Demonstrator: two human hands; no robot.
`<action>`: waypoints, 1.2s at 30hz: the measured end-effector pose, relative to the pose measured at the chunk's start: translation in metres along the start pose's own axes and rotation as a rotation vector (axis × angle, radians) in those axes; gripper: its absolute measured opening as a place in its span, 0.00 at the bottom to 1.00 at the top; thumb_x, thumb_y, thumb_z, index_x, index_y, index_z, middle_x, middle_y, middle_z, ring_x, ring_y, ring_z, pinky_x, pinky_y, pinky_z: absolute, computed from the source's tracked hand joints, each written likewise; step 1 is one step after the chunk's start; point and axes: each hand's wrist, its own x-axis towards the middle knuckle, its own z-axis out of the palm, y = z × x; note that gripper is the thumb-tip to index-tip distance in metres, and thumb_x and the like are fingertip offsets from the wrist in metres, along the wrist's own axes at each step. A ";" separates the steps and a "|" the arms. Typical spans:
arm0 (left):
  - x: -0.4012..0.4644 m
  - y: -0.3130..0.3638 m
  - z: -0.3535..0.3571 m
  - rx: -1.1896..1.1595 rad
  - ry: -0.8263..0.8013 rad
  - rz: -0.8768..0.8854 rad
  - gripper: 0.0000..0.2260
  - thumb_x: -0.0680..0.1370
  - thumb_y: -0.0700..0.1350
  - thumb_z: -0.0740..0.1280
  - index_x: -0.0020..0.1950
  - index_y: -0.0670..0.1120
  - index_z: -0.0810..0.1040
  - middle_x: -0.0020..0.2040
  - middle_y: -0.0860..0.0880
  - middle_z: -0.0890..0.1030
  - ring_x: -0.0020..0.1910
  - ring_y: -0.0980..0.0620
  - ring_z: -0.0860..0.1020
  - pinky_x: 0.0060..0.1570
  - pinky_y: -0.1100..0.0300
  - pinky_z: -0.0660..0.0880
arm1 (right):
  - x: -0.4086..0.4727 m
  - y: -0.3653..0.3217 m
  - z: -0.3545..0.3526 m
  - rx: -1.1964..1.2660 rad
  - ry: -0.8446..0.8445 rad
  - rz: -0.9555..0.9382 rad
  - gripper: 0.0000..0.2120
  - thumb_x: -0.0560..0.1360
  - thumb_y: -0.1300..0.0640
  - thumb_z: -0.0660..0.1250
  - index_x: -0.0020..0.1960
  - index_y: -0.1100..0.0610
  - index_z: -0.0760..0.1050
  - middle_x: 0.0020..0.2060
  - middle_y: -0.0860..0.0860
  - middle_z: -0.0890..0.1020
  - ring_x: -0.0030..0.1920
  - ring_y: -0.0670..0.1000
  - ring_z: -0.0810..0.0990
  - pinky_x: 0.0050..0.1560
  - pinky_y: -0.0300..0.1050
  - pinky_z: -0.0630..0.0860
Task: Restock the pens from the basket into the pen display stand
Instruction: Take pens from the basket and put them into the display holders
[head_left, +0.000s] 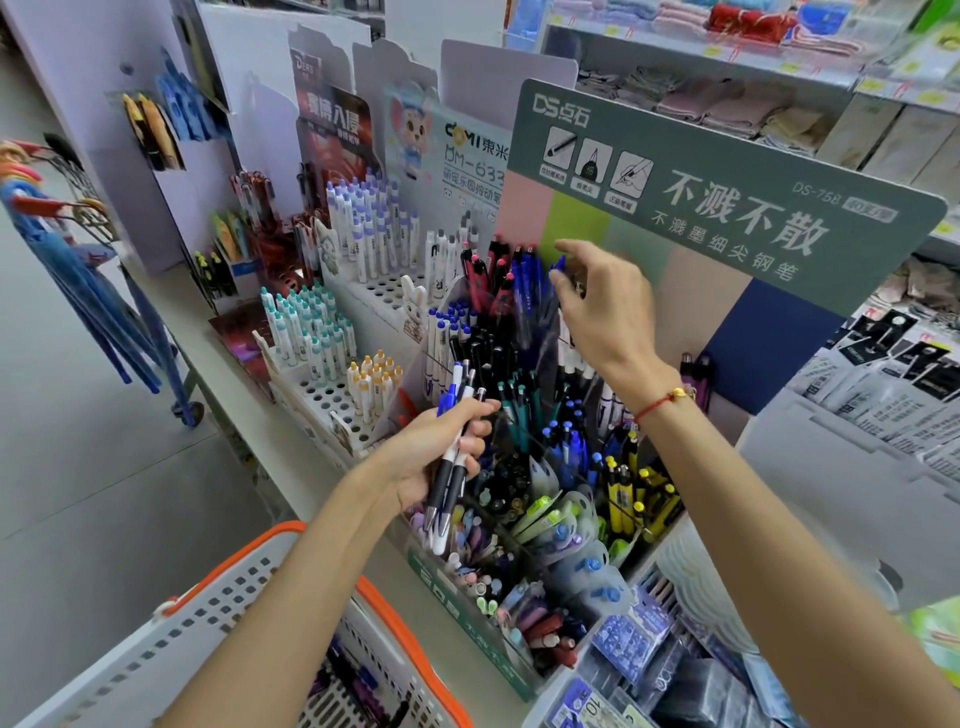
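My left hand (441, 447) grips a small bunch of pens (451, 452) with white and dark barrels and blue caps, held over the front of the pen display stand (519, 415). My right hand (608, 306) reaches high over the stand's back compartments and pinches a blue pen (557, 267) by its top, among other blue and red pens. The white basket (218, 618) with an orange rim sits low at the left, below my left forearm, with several pens (353, 680) lying in its bottom.
A green sign board (727, 208) rises behind the stand. White pen racks (332, 364) stand to the left on the shelf. Packaged goods (883, 395) lie at the right, towels (727, 104) on shelves behind. Umbrellas (78, 291) hang in a rack at far left.
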 end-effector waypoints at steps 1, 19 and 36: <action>-0.001 -0.001 0.000 0.017 -0.007 0.002 0.05 0.82 0.42 0.62 0.56 0.44 0.75 0.30 0.54 0.68 0.22 0.61 0.64 0.21 0.69 0.65 | 0.001 0.000 0.002 -0.010 -0.053 0.024 0.15 0.78 0.58 0.67 0.63 0.58 0.74 0.48 0.54 0.85 0.48 0.58 0.81 0.45 0.52 0.79; -0.001 0.004 0.008 0.362 -0.042 0.056 0.06 0.81 0.40 0.63 0.45 0.44 0.74 0.31 0.52 0.69 0.24 0.59 0.65 0.24 0.66 0.65 | -0.035 -0.039 -0.004 0.086 -0.794 -0.108 0.11 0.71 0.43 0.72 0.49 0.47 0.84 0.49 0.52 0.77 0.53 0.51 0.73 0.53 0.50 0.74; -0.001 0.004 0.008 0.296 -0.041 -0.063 0.06 0.81 0.48 0.63 0.50 0.45 0.72 0.29 0.54 0.65 0.22 0.60 0.61 0.21 0.70 0.61 | -0.006 -0.007 -0.025 0.603 0.334 0.296 0.03 0.79 0.59 0.66 0.49 0.58 0.73 0.40 0.46 0.80 0.41 0.46 0.82 0.48 0.43 0.80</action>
